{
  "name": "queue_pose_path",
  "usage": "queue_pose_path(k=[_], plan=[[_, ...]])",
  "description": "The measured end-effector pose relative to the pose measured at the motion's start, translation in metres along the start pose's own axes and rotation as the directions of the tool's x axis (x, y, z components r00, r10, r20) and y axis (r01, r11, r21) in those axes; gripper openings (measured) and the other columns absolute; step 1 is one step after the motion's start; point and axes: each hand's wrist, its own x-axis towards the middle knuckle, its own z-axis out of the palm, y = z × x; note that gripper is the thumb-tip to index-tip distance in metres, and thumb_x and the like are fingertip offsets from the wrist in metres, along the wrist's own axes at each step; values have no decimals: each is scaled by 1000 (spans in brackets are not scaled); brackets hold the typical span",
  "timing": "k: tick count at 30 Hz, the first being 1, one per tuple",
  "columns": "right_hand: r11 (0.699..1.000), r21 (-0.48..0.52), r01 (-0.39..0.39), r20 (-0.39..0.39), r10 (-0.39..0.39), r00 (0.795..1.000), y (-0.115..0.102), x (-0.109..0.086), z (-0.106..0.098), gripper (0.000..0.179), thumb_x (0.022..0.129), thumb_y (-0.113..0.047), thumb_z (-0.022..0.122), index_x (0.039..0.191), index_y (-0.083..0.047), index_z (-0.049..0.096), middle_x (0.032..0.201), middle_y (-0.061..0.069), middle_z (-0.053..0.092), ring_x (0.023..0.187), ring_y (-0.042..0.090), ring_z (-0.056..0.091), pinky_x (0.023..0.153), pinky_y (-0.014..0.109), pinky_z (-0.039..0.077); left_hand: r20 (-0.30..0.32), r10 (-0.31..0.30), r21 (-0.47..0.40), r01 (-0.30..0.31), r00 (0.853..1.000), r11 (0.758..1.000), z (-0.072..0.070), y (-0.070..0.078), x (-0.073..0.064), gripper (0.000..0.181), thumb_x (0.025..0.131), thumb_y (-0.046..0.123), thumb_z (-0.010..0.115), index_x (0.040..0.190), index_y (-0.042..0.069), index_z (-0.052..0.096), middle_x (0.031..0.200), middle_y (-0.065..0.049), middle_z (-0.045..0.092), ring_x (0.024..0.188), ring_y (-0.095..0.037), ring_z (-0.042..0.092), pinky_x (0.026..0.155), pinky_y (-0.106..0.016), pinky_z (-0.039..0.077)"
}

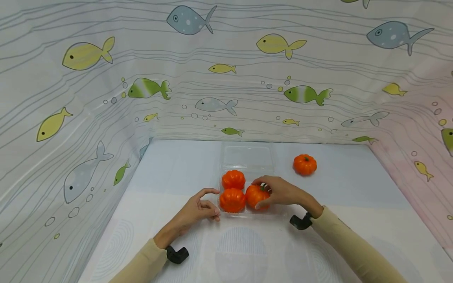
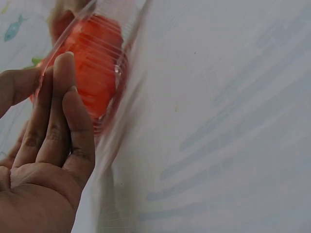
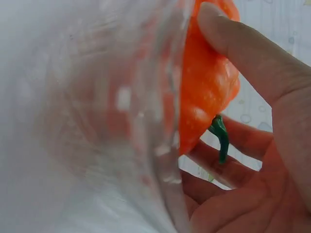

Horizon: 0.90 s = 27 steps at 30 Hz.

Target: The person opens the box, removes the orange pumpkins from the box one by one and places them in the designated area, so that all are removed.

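Note:
A clear plastic clamshell container (image 1: 244,215) lies spread out on the table, its lid (image 1: 247,156) folded back. Two orange toy pumpkins (image 1: 232,200) sit in its left half, one behind the other, without visible stems. My right hand (image 1: 283,191) grips a third orange pumpkin (image 3: 201,92), with a green stem, over the container's right half. Its thumb and fingers lie on opposite sides. At the container's left side is my left hand (image 1: 199,208), thumb apart from the fingers. In the left wrist view its fairly straight fingers (image 2: 63,77) overlap the clear wall, thumb tip at the rim.
Another orange pumpkin (image 1: 305,164) stands on the white table (image 1: 336,184) at the back right. A curtain (image 1: 247,86) printed with fish closes off the back and sides. Black wrist cameras (image 1: 177,254) hang under both wrists, close over the table.

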Motion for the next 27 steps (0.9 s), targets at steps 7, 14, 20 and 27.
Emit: queue_pose_path(k=[7, 14, 20, 27], plan=[[999, 38, 24, -85, -21, 996, 0, -2, -1, 69, 80, -37, 91, 137, -14, 58, 128, -1, 63, 111, 22, 59, 95, 39, 54, 7, 7, 3, -7, 1000, 1000, -2, -3, 1, 65, 96, 9, 74, 151, 9, 39, 99, -22, 73, 88, -36, 74, 90, -42, 58], [996, 88, 32, -200, -13, 980, 5, -3, -1, 79, 78, -42, 92, 138, -10, 51, 133, 3, 63, 118, 24, 60, 100, 45, 52, -1, 5, -2, -5, 1000, 1000, -2, 0, 2, 66, 96, 9, 75, 151, 8, 39, 100, -27, 72, 87, -37, 74, 89, -42, 59], [994, 54, 97, -254, -80, 964, 9, -4, 0, 72, 77, -42, 92, 134, -11, 60, 128, 0, 64, 115, 23, 61, 100, 46, 52, -1, 2, -2, -2, 1000, 1000, -2, -2, 2, 64, 96, 9, 74, 150, 10, 41, 101, -27, 71, 88, -37, 74, 89, -43, 59], [989, 65, 130, -325, -102, 940, 10, -7, -1, 71, 76, -38, 94, 135, -15, 62, 134, 0, 61, 120, 24, 59, 102, 49, 51, 0, 10, -2, -10, 1000, 1000, -2, -2, 2, 64, 96, 9, 74, 150, 10, 40, 100, -26, 72, 87, -36, 74, 89, -43, 59]])
